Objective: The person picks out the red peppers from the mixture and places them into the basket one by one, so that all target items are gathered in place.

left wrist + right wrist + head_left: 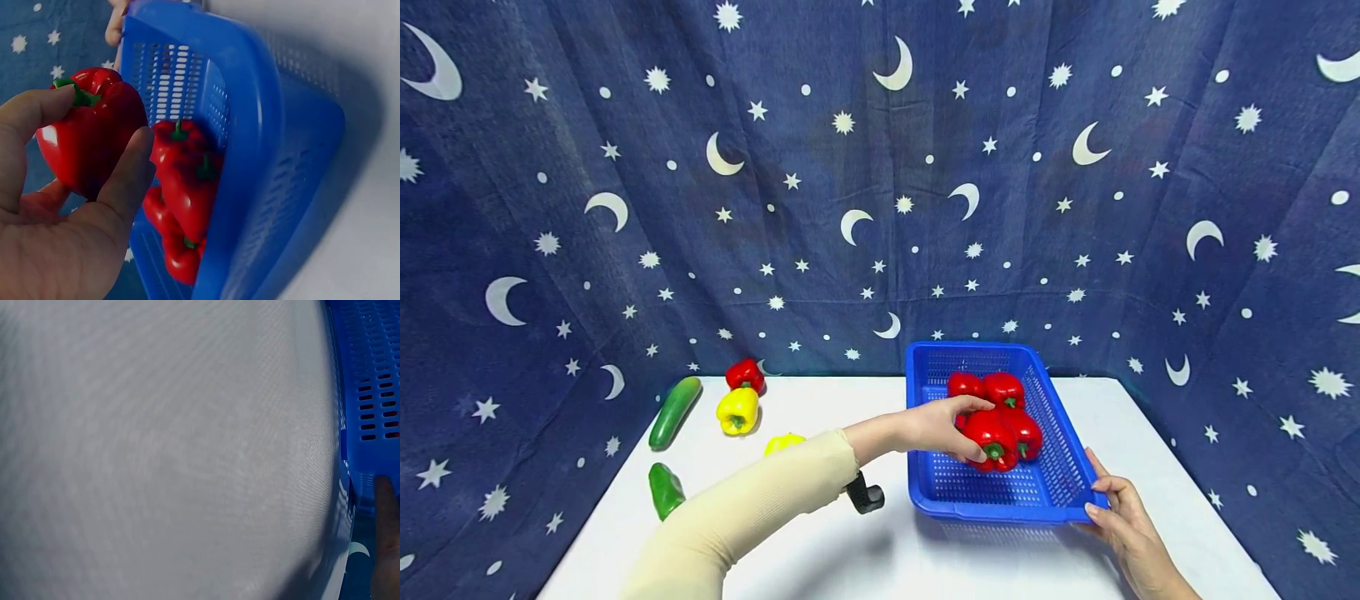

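Note:
In the head view my left hand (936, 429) reaches over a blue plastic basket (985, 512) and holds a red bell pepper (988, 431). Thumb and fingers wrap the sides of that pepper (94, 134) in the left wrist view, its green stem near one fingertip. Several more red bell peppers (190, 197) lie together inside the basket, partly hidden by the held one from above. At the basket's front right corner, my right hand (1127, 525) grips the rim with its thumb on top. Only a finger (386, 506) of it shows against the perforated wall in the right wrist view.
On the left of the white table (842, 400) lie a cucumber (675, 412), a green pepper (666, 490), a yellow bell pepper (737, 411) and a red one (745, 375). Another yellow pepper (784, 442) is half hidden behind my left sleeve. A starry blue curtain (820, 250) surrounds the table.

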Motion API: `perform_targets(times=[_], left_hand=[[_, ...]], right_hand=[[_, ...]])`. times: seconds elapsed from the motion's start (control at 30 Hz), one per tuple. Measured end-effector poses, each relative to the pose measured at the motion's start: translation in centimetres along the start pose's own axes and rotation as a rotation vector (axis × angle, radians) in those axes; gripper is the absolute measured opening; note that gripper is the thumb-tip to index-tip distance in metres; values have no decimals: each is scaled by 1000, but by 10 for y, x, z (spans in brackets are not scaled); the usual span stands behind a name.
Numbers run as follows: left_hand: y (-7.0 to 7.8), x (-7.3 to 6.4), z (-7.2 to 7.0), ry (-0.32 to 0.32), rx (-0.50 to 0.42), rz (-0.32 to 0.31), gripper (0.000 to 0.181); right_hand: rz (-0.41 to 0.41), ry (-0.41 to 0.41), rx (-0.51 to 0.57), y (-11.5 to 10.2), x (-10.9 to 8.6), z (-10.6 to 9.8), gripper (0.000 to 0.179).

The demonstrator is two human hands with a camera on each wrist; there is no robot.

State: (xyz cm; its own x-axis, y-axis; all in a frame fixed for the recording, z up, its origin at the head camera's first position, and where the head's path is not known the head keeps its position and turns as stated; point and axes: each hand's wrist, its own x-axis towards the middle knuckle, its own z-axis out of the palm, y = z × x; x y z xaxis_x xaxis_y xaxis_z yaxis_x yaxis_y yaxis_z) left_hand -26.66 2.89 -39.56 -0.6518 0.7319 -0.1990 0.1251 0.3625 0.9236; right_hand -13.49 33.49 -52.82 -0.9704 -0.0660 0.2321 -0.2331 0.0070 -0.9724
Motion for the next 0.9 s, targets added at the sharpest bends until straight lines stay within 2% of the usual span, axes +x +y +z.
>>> perform_targets(times=[0.17,0.27,0.57,0.9], left_hand=[[4,9,13,-28,58,-34,75],[8,13,20,-23,125,-55,75],[20,25,40,-4,248,-124,71],[22,45,58,-3,289,-172,71]], right_hand=[[-11,-4,5,0,-1,0,22],[-6,7,-1,-1,-1,0,23],[27,11,-19,-4,1,0,21],[59,19,-41,-4,1,-1,19]])
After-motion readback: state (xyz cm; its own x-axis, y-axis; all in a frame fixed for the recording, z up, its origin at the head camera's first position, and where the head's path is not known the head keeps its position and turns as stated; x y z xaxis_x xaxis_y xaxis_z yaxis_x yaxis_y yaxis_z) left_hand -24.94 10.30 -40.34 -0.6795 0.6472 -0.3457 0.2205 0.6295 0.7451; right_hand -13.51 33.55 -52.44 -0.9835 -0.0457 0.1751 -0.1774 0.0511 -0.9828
